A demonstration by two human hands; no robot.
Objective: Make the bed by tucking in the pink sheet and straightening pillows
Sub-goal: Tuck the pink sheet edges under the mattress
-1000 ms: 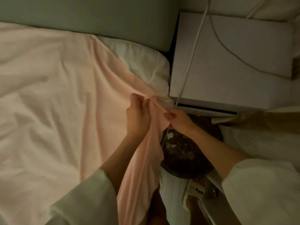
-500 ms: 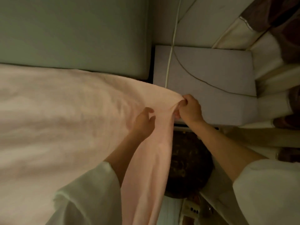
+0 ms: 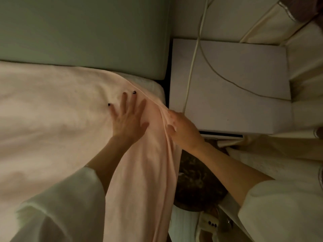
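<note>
Pink sheet (image 3: 61, 119) covers the bed up to the green headboard (image 3: 83, 35), its corner draping over the right edge beside a white nightstand (image 3: 236, 95). Left hand (image 3: 128, 119) lies flat on the sheet near the corner, fingers spread and straight. Right hand (image 3: 181, 128) grips the bunched sheet edge at the mattress corner, fingers curled into the fabric. A white pillow (image 3: 152, 85) peeks out beyond the sheet.
</note>
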